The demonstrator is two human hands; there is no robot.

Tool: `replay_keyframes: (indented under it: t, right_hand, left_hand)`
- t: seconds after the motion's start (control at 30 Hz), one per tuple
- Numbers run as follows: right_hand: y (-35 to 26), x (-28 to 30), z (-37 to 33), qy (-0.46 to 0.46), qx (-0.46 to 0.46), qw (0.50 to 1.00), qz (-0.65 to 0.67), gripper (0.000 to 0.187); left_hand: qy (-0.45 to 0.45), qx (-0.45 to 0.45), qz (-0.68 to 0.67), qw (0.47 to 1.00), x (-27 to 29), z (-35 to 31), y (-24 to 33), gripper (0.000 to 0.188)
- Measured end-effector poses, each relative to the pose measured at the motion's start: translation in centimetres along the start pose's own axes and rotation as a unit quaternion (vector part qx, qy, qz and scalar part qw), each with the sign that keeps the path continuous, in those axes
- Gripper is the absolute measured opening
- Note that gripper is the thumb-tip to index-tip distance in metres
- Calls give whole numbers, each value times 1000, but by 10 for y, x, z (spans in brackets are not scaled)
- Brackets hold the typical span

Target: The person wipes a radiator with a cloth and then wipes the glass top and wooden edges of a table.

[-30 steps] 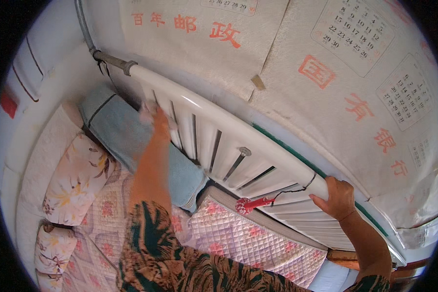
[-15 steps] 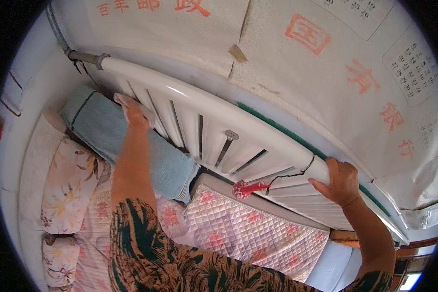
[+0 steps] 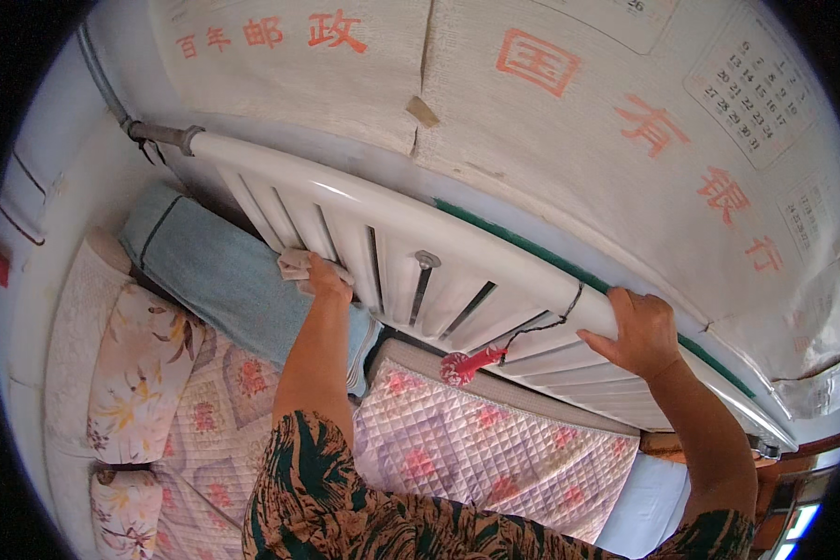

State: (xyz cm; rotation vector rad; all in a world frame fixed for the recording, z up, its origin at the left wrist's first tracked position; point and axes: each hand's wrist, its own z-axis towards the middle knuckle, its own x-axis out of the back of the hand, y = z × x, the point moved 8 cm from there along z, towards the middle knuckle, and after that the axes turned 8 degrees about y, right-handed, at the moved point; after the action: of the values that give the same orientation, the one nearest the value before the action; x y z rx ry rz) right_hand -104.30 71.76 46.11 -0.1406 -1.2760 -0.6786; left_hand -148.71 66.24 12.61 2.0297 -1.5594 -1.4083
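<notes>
A white radiator point(image 3: 364, 198) with upright slats and a thick top pipe runs along the wall. In my left hand point(image 3: 329, 280) is a bunched pale cloth point(image 3: 295, 265), pressed to the lower part of the slats. My right hand point(image 3: 642, 331) grips the top pipe toward its right end, thumb in front and fingers over the top. Between the hands, a red object with a speckled round end point(image 3: 471, 364) hangs from a dark cord tied around the pipe. Just below my left hand lies a folded blue-grey towel point(image 3: 205, 257).
A quilted floral bedspread point(image 3: 495, 448) spreads below the radiator. Flowered cushions point(image 3: 145, 359) lie at the left, and a light blue folded cloth point(image 3: 646, 499) at the lower right. Paper sheets with red lettering and calendars point(image 3: 569, 121) cover the wall. A grey pipe point(image 3: 103, 75) rises at the far left.
My left hand and the cloth have moved rightward and down along the slats. My right hand stays on the top pipe. The view has shifted slightly.
</notes>
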Motion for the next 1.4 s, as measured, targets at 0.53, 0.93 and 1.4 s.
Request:
replay_keyframes:
  t: [0.53,0.93,1.4]
  right_hand:
    - [6,2,-3,14,-4,1000,-6,53]
    - [6,1,-3,11,5,1000,-10,52]
    - [10,0,-8,4,-9,1000,-13,49]
  left_hand:
    - [-93,-330,-10,939,-103,-174,34,62]
    - [22,67,38,997,23,-43,-100,61]
    - [-131,-84,168,973,-56,-229,13,56]
